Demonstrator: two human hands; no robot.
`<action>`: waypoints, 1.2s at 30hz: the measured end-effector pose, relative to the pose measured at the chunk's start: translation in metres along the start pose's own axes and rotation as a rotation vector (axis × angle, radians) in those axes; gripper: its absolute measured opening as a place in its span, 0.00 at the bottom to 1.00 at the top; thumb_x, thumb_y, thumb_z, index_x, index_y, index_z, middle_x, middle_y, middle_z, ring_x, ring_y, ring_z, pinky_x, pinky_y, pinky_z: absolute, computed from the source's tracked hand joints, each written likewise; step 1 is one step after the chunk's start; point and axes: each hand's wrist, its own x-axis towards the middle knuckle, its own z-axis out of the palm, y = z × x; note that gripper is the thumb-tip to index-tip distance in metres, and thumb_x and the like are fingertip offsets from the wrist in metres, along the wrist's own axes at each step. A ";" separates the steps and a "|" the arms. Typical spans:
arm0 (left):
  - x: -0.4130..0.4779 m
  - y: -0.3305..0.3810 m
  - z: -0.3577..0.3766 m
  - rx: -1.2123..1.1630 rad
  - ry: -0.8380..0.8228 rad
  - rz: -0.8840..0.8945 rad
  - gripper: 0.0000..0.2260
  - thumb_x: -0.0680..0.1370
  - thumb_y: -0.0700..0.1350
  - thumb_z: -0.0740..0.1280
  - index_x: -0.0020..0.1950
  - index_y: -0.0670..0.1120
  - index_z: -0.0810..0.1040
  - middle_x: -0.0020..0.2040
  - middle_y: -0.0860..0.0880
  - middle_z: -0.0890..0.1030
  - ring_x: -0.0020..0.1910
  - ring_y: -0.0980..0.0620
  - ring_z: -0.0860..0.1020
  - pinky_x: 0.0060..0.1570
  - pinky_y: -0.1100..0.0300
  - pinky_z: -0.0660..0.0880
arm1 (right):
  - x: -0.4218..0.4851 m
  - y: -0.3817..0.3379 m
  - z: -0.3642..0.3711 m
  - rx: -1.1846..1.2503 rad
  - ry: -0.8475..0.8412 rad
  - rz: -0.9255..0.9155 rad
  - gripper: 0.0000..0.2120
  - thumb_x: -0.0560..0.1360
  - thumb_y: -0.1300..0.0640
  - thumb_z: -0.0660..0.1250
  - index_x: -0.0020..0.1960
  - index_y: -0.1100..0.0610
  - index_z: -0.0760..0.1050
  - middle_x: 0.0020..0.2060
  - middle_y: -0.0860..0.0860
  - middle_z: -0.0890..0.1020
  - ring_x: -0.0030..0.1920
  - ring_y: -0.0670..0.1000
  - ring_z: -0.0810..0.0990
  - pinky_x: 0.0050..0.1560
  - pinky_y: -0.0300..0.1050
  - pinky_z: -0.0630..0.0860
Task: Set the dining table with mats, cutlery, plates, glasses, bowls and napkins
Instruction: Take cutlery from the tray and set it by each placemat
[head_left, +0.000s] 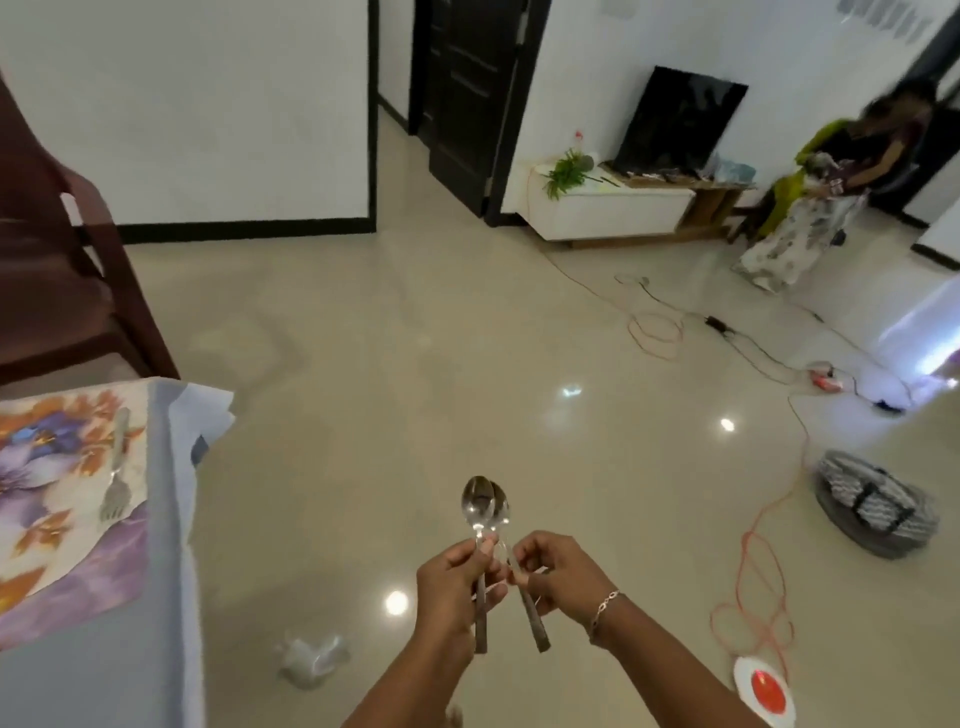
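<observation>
Two steel spoons are held up over the floor, bowls overlapping at the top. My left hand (454, 577) grips the handle of the front spoon (475, 501). My right hand (553, 569) pinches the neck of the second spoon (535, 623), whose handle angles down to the right. At the left, the dining table (130, 675) with a pale cloth carries a floral place mat (52, 519). A fork (115, 483) lies on the mat's right side, tines toward me.
A dark wooden chair (57, 270) stands behind the table. Orange and black cables (758, 587) trail across the glossy floor at right, near a patterned bag (872, 506) and a red-and-white disc (763, 696). A crumpled plastic wrapper (311, 660) lies on the floor. A person (831, 187) sits far right.
</observation>
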 end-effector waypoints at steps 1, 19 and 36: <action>0.014 0.009 0.011 -0.017 0.019 0.010 0.04 0.76 0.38 0.68 0.45 0.39 0.81 0.29 0.46 0.77 0.32 0.51 0.78 0.29 0.64 0.77 | 0.018 -0.007 -0.014 -0.023 -0.013 0.006 0.07 0.73 0.68 0.64 0.41 0.57 0.72 0.37 0.53 0.76 0.32 0.46 0.74 0.31 0.36 0.73; 0.218 0.202 0.036 -0.275 0.534 0.326 0.05 0.77 0.36 0.65 0.45 0.38 0.80 0.31 0.45 0.74 0.32 0.51 0.74 0.30 0.62 0.74 | 0.344 -0.184 -0.048 -0.103 -0.498 -0.210 0.11 0.74 0.74 0.58 0.43 0.59 0.70 0.33 0.56 0.78 0.27 0.40 0.78 0.29 0.36 0.72; 0.278 0.336 -0.076 -0.860 1.086 0.614 0.04 0.78 0.33 0.62 0.44 0.36 0.76 0.25 0.47 0.73 0.30 0.50 0.71 0.25 0.65 0.73 | 0.506 -0.383 0.123 -0.554 -1.086 -0.485 0.11 0.73 0.74 0.58 0.42 0.59 0.71 0.33 0.55 0.79 0.28 0.40 0.78 0.31 0.37 0.72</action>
